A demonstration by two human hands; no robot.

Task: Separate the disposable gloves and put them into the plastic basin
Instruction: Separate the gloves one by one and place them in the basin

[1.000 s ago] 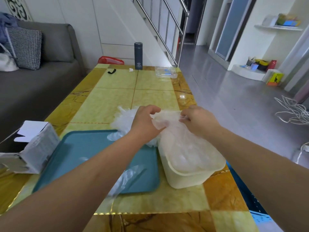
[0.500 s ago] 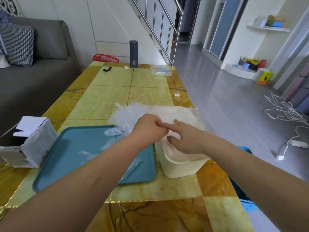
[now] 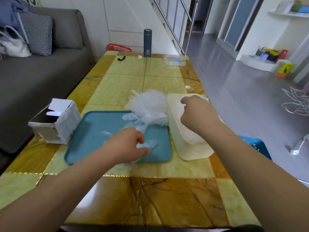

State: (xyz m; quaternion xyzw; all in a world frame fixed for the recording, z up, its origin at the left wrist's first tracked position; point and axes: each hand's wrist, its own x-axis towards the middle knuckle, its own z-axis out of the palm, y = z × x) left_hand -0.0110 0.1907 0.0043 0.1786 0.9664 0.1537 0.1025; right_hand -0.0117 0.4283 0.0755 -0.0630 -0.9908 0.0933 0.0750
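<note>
Field: Left hand point(image 3: 127, 144) has come away from the basin point(image 3: 192, 153), where both hands met half a second ago, and dropped to the tray point(image 3: 93, 128) at lower centre. The right hand point(image 3: 195, 114) stays over the basin.

Desk: What is the left hand doing on the tray?

Field: Its thumb and forefinger are pinched together on a loose glove point(image 3: 151, 144), a clear film lying flat near the tray's right edge. The other fingers are curled in.

Desk: And the right hand?

Field: Its knuckles are up and its fingers are bent down into the mouth of the basin, right of centre. Pale film lies under it. Whether the fingers grip any of it cannot be told.

Desk: Where are the rest of the gloves?

Field: A crumpled heap of gloves point(image 3: 148, 108) sits at the centre of the frame. It spills from the bench point(image 3: 150, 198) onto the tray's far right corner and touches the basin's left wall. The basin stands on the bench just right of the tray.

Desk: What else is in the picture?

Field: A torn cardboard box point(image 3: 56, 121) stands open at the left, beside the tray. At the far end of the bench, upper centre, a dark flask point(image 3: 147, 42) stands upright. A clear plastic container point(image 3: 173, 59) is to its right and a small black strap point(image 3: 121, 58) to its left. A grey sofa point(image 3: 41, 72) fills the upper left. A blue stool point(image 3: 257, 146) shows at the right past the forearm, and white cables point(image 3: 296, 102) lie on the floor at the right edge.
</note>
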